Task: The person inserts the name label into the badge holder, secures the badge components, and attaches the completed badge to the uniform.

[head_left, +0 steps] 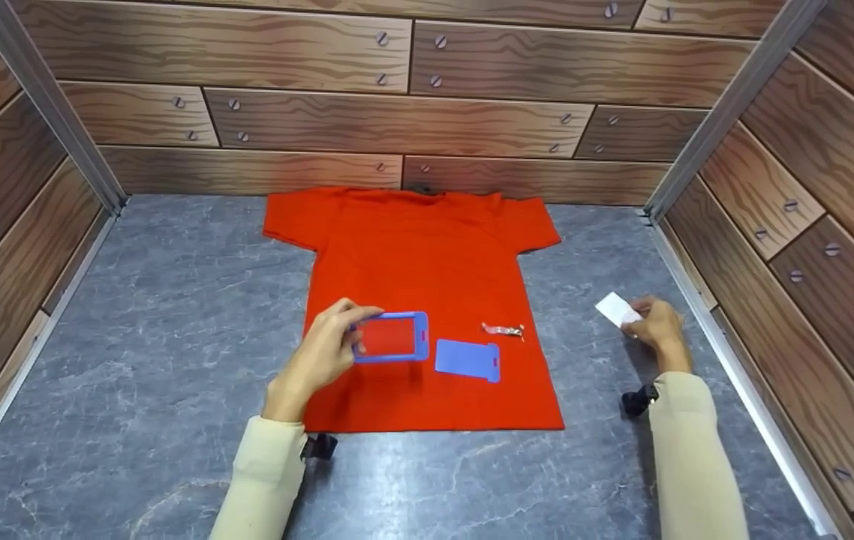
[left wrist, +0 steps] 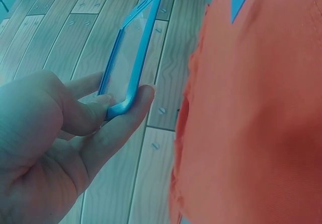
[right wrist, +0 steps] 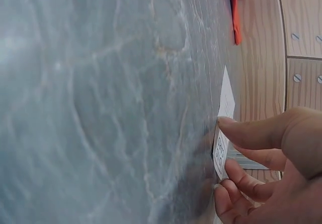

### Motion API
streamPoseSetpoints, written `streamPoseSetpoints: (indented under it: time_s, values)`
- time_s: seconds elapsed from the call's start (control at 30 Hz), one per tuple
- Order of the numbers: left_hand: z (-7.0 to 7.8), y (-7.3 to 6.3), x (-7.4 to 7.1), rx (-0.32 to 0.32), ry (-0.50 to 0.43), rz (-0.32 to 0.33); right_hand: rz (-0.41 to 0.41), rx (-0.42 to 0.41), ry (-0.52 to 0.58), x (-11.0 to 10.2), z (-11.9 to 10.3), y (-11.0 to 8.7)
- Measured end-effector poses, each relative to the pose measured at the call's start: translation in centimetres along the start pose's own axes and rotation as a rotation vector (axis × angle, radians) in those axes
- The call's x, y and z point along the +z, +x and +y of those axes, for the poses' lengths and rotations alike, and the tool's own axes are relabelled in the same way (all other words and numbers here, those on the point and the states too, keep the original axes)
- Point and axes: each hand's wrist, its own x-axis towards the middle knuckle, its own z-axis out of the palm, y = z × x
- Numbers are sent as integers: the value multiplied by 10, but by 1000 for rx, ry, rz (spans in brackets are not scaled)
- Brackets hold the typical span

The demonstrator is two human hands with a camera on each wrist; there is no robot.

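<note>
My left hand pinches the left end of a blue badge holder frame between thumb and fingers, above a red T-shirt. In the left wrist view a clear window fills the blue rim. To the right of the frame, a flat blue badge holder back lies on the shirt. Just above that lies a small metal clip with a clear strap. Off the shirt at the right, my right hand pinches a white card close over the table. Printed lettering shows on the card in the right wrist view.
The T-shirt is spread flat on a grey marbled table, its collar toward the back wall. Wood-patterned panels also stand at the left and right, with metal strips along their bottom edges.
</note>
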Motion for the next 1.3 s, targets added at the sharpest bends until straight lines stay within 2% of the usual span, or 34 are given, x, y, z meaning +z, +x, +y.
streamPoseSetpoints:
  time_s: [0.13, 0.37, 0.5, 0.7, 0.97, 1.2, 1.3]
  values:
    - [2, 0, -1, -1, 0, 3, 37, 18, 23, 3, -1, -2]
    - [2, 1, -2, -5, -12, 8, 163, 44, 85, 11, 0, -7]
    - [3, 2, -3, -8, -18, 4, 179, 57, 131, 12, 0, -9]
    - [3, 1, -3, -3, -21, 7, 112, 96, 173, 10, -1, -10]
    - [3, 0, -1, 7, -9, 2, 58, 40, 179, 7, -5, -11]
    - [2, 0, 0, -3, -14, 0, -54, 60, 374, 8, -15, -11]
    - [2, 0, -1, -4, -15, -1, -68, 54, 404, 8, -19, -11]
